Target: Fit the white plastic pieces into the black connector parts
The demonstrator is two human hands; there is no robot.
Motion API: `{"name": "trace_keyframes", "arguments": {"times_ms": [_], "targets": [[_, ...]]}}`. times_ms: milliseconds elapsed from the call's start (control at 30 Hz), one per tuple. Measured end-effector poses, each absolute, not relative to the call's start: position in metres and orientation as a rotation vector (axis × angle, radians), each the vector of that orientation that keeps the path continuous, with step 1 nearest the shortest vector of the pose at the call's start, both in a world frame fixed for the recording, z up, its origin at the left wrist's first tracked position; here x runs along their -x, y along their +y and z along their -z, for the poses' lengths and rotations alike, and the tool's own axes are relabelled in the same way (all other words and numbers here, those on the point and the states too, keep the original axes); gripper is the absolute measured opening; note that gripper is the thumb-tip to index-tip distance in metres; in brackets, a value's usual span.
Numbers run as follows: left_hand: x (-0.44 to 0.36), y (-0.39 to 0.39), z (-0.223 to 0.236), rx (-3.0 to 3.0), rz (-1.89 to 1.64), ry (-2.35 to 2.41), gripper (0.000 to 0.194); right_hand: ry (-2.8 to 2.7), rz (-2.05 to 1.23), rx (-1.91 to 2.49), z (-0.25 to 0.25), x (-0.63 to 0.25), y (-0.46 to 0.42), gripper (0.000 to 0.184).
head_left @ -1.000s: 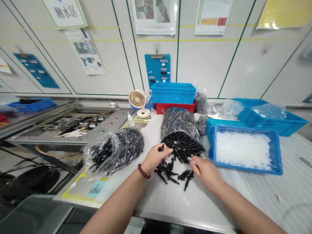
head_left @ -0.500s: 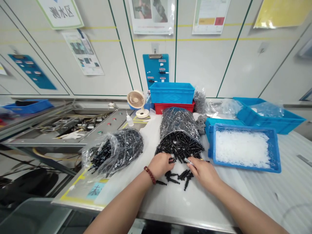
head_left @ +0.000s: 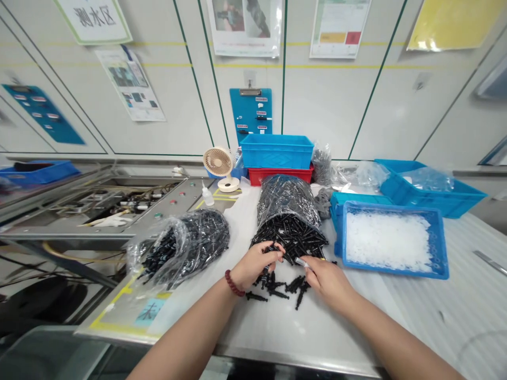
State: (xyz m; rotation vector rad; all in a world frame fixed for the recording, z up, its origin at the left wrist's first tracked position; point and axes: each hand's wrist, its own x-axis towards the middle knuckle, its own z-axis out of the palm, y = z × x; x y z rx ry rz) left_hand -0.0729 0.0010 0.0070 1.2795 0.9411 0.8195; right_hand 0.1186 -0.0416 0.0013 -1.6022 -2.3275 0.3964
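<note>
Lifted off the loose pile since the earlier frame, the left hand (head_left: 255, 266) now curls around a black plastic fitting (head_left: 271, 247), while the right hand (head_left: 327, 282) pinches a small clear tube (head_left: 302, 262). More black fittings (head_left: 277, 285) lie scattered on the bench (head_left: 277, 332) at lower centre, spilling from a clear plastic bag (head_left: 287, 203).

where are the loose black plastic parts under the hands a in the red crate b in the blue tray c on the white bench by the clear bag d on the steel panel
C: the black plastic parts lie on the white bench top, spilling from the clear bag under the left hand and right hand.
</note>
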Motion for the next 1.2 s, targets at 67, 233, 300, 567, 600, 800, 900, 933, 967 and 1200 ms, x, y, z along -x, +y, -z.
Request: {"name": "trace_keyframes", "arguments": {"times_ms": [67,233,300,567,600,800,900,933,967,1200], "targets": [[0.0727,0.0004,-0.0061,-1.314,-0.848,0.956,0.024,-2.339,-0.392,1.627,-0.0038,-0.1184,-0.0424,0.026],[0.0721,-0.0003,-0.0048,-1.312,-0.854,0.964,0.023,-2.350,-0.393,1.630,-0.0038,-0.1184,-0.0432,0.023],[0.0716,-0.0007,-0.0058,-1.300,-0.846,0.960,0.025,-2.335,-0.391,1.605,-0.0020,-0.1186,-0.0428,0.024],[0.0704,-0.0035,-0.0057,-1.333,-0.789,0.899,0.030,-2.370,-0.384,1.601,0.0014,-0.1189,-0.0409,0.024],[0.0704,-0.0035,-0.0047,-1.359,-0.771,0.896,0.030,-2.376,-0.383,1.585,0.0022,-0.1189,-0.0407,0.025],[0.0728,-0.0008,-0.0011,-1.503,-0.742,0.923,0.028,-2.393,-0.379,1.568,0.0046,-0.1199,-0.0400,0.026],[0.0753,0.0007,-0.0021,-1.502,-0.792,0.954,0.028,-2.358,-0.387,1.604,0.0017,-0.1207,-0.0404,0.026],[0.0757,0.0007,-0.0026,-1.504,-0.800,0.964,0.028,-2.351,-0.390,1.611,0.0004,-0.1208,-0.0406,0.026],[0.0757,0.0006,-0.0032,-1.509,-0.798,0.971,0.028,-2.349,-0.392,1.613,-0.0007,-0.1209,-0.0408,0.026],[0.0710,-0.0036,-0.0031,-1.636,-0.691,0.946,0.028,-2.423,-0.399,1.551,-0.0019,-0.1189,-0.0426,0.026]]}}
